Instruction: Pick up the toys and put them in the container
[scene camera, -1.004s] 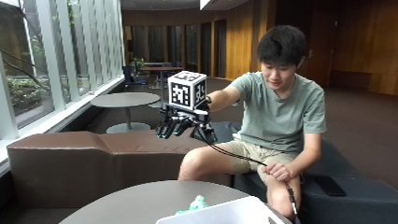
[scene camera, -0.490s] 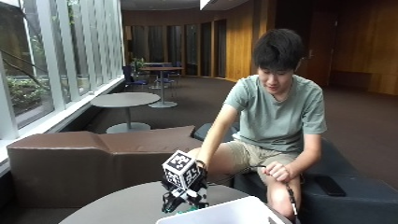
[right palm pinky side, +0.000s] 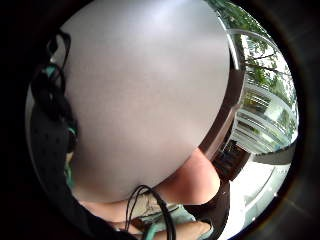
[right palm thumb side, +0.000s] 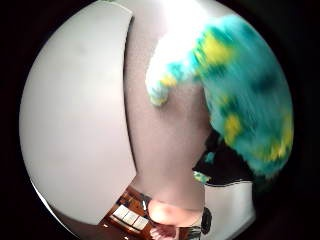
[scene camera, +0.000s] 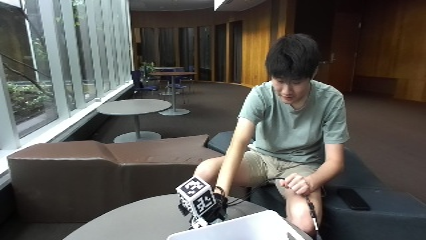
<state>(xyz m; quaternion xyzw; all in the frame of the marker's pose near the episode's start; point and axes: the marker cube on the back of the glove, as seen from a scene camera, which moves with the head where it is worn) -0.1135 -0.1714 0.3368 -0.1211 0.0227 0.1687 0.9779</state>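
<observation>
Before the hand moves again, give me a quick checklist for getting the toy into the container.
1. Gloved right hand low over the round table: ok.
2. Teal and yellow plush toy close to the palm, in the thumb side view: ok.
3. Fingers closed around the toy: cannot tell; the views do not show them.
4. White container beside the hand on the table: ok.
5. Toy already inside the container: not ok; it shows over the bare tabletop.
6. Other toys left on the table: cannot tell.

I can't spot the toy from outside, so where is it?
The thumb-side palm view shows the teal-and-yellow plush toy close to the right hand, over the round table, beside the white container.
</observation>
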